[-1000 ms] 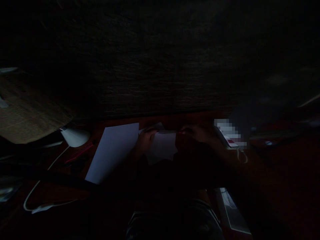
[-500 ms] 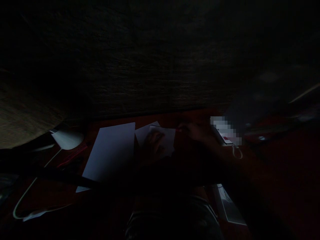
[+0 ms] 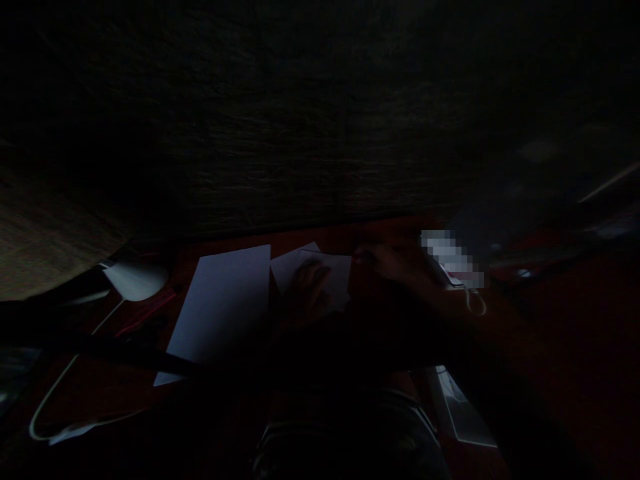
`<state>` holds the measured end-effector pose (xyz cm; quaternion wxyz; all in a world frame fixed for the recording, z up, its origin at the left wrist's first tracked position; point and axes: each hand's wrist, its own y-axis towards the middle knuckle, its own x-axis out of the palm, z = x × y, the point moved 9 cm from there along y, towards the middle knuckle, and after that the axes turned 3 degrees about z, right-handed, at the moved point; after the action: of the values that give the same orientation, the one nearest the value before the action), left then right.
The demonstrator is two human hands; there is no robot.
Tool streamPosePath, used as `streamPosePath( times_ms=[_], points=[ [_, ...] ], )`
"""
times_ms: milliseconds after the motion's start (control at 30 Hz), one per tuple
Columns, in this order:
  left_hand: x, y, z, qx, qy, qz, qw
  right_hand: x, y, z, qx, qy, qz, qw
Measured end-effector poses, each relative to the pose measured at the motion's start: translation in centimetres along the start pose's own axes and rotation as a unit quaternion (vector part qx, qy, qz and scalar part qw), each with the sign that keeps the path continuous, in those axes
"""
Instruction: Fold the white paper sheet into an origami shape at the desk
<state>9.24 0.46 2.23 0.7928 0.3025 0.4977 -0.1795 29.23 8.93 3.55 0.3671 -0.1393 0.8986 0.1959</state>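
The view is very dark. My left hand (image 3: 311, 283) lies on a small white sheet of paper (image 3: 339, 273), its fingers stretched out and slightly apart. Under that sheet, another piece of white paper (image 3: 283, 261) sticks out toward the back left. Just past the small sheet's right edge, my right hand (image 3: 383, 259) rests with curled fingers. A faint reddish spot shows at its fingertips, too dim to name. To the left of both hands lies a larger white sheet (image 3: 225, 293), which neither hand touches.
A reddish-brown table (image 3: 345, 233) meets a dark rough wall behind. A white lamp-like shade (image 3: 137, 280) with a pale cord (image 3: 50, 400) is at left, beside a thin red object (image 3: 147, 313). At right lies a partly blurred-out phone-like object (image 3: 453, 280) with a white loop (image 3: 476, 303).
Both hands stay almost in place, the right one shifting very slightly at the fingertips. The papers lie as before; the whole view has moved a little.
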Motion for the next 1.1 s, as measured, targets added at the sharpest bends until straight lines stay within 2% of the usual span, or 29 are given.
streamPosePath(
  times_ms=[333,700,800,900,1100],
  points=[
    [0.3,0.0,-0.2,0.015,0.006,0.009,1.0,1.0,0.0,-1.0,-0.005,-0.033,-0.02,0.999],
    [0.1,0.0,0.0,0.013,0.011,0.003,1.0,2.1,0.5,-1.2,0.015,-0.053,0.011,0.998],
    [-0.1,0.1,0.2,0.02,0.016,0.006,1.0,1.5,0.7,-0.1,0.061,-0.085,0.016,0.994],
    [-0.3,0.1,0.4,0.019,0.015,0.009,1.0,-0.2,0.5,1.5,0.132,-0.129,0.05,0.982],
    [-0.8,0.7,0.1,0.004,0.003,0.008,1.0,-0.9,0.3,1.5,0.099,-0.076,0.055,0.991]
  ],
)
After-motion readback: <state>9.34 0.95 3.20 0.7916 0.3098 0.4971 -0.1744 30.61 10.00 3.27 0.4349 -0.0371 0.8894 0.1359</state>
